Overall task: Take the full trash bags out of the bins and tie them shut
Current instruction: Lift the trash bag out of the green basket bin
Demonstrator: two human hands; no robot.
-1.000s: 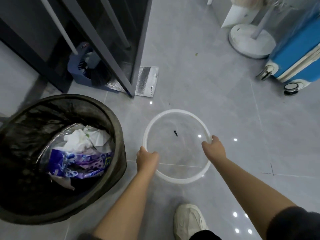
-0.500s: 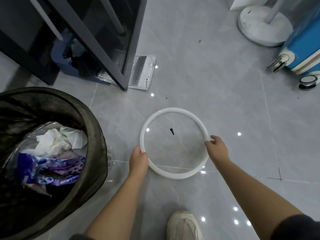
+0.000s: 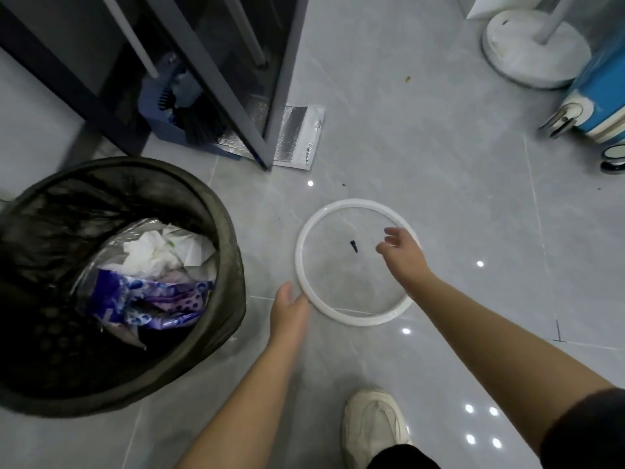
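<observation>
1. A thin white plastic ring lies flat on the grey tiled floor, with a small black scrap inside it.
2. The round bin stands just left of the ring. The dark plastic trash bag is still in the bin, folded over its rim and holding crumpled white paper and a purple-blue wrapper.
3. The left hand rests against the ring's near-left edge. I cannot tell whether its fingers curl round the ring.
4. The right hand hangs above the ring's right half, fingers spread and loose, holding nothing.
5. A white shoe is on the near side of the ring, and a silver foil pouch lies beyond the ring.
</observation>
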